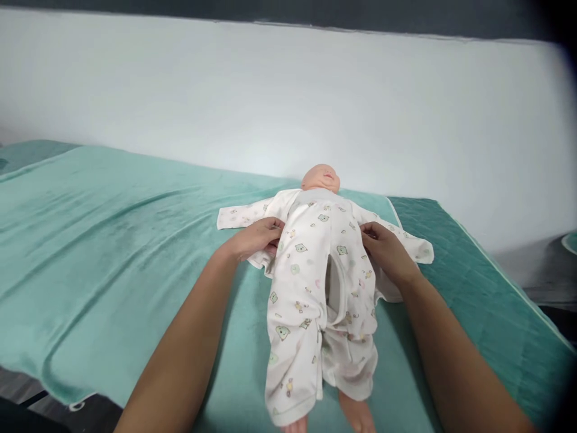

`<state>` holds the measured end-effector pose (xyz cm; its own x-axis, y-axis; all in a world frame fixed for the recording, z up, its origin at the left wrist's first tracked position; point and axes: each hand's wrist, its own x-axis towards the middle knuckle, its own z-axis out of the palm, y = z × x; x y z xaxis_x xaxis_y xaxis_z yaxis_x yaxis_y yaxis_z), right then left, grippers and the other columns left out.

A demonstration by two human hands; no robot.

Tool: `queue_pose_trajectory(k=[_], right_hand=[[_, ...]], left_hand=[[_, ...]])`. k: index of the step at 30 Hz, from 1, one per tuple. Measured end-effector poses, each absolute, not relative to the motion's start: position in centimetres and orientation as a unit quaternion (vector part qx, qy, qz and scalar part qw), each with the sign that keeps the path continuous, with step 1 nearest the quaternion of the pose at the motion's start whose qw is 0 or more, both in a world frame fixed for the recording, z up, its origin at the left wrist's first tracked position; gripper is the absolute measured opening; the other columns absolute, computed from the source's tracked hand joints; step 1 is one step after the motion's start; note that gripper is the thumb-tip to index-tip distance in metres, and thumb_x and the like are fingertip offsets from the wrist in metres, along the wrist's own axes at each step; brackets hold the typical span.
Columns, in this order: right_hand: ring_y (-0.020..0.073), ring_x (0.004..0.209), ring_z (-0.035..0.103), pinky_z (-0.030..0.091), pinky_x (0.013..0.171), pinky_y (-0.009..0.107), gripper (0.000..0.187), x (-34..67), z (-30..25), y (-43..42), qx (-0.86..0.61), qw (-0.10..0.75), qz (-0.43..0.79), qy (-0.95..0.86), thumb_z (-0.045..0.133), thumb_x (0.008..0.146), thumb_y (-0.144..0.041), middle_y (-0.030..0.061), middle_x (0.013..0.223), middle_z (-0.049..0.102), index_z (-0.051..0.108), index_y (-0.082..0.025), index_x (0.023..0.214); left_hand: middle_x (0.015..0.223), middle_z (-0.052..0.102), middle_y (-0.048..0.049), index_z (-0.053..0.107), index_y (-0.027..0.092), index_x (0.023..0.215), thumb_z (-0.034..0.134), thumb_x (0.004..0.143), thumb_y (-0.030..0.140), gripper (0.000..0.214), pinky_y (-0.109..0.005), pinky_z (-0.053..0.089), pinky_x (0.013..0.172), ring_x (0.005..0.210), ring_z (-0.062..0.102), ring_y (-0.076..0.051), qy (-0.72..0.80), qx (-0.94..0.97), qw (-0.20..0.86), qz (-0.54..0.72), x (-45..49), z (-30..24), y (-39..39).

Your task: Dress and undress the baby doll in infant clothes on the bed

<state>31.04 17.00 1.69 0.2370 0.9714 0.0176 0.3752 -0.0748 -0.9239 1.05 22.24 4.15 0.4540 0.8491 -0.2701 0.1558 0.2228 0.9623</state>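
Fingers of our left hand [256,237] bend narrowly, tips against the side of the printed trousers [306,264]; those of our right hand [385,246] curl likewise against the opposite side. Whether cloth is pinched in either, we cannot tell. To handle this well, we would judge, both hands should work at the same height with equal, light force, so the grey waistband [318,195] sits straight just below the chin. Beside both hands the shirt [246,215] flares from under the trousers; we should smooth it flat, lest it bunch. The leg on our right is rumpled and may want straightening. Beneath lies the doll [321,178], on its back, head by the far edge of the green sheet [135,252], feet towards us. A darker quilted mat [455,264] shows along the sheet's right edge.
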Motion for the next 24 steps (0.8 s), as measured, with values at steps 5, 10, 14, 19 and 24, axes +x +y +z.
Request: queue_pose_trajectory(k=[5,10,14,19,24], right_hand=[[0.017,0.07,0.054,0.04,0.061,0.028,0.029,30.3,1.5,14.6,-0.678,0.436,0.242,-0.54,0.063,0.082,-0.049,0.0004,0.075,0.066,0.065,-0.02,0.077],[0.0162,0.064,0.053,0.039,0.058,0.027,0.033,30.5,0.9,13.4,-0.637,0.451,0.337,-0.528,0.064,0.081,-0.054,-0.0003,0.071,0.066,0.069,-0.021,0.084],[0.0158,0.063,0.055,0.041,0.057,0.027,0.033,30.8,0.4,13.6,-0.592,0.475,0.408,-0.508,0.068,0.078,-0.055,-0.0009,0.074,0.068,0.069,-0.023,0.086],[0.0166,0.063,0.059,0.044,0.057,0.027,0.033,31.0,0.1,13.9,-0.579,0.471,0.448,-0.493,0.07,0.078,-0.055,-0.0012,0.074,0.07,0.07,-0.024,0.088],[0.0168,0.069,0.063,0.046,0.06,0.027,0.029,31.0,-0.1,14.0,-0.545,0.485,0.492,-0.476,0.073,0.079,-0.048,-0.0004,0.084,0.074,0.071,-0.025,0.097]], left_hand=[[0.082,0.066,-0.0004,0.059,0.02,0.092,0.068,0.076,0.024,0.019,-0.021,0.048,0.061,0.069,0.061,-0.011,0.436,0.562,0.644,0.28,0.8,4.1,20.2],[0.081,0.066,0.0004,0.059,0.02,0.094,0.067,0.078,0.025,0.019,-0.019,0.041,0.054,0.063,0.058,-0.009,0.428,0.566,0.636,0.303,0.8,3.8,19.7],[0.079,0.065,0.001,0.061,0.02,0.09,0.068,0.077,0.023,0.016,-0.018,0.04,0.052,0.06,0.056,-0.008,0.422,0.564,0.637,0.312,1.0,3.6,19.9],[0.087,0.069,-0.0026,0.065,0.018,0.094,0.068,0.076,0.021,0.019,-0.02,0.046,0.058,0.069,0.061,-0.01,0.417,0.558,0.643,0.318,1.1,3.2,20.1],[0.102,0.071,-0.0057,0.065,0.019,0.102,0.068,0.075,0.021,0.027,-0.023,0.051,0.067,0.08,0.065,-0.013,0.407,0.555,0.649,0.324,1.1,3.1,20.1]])
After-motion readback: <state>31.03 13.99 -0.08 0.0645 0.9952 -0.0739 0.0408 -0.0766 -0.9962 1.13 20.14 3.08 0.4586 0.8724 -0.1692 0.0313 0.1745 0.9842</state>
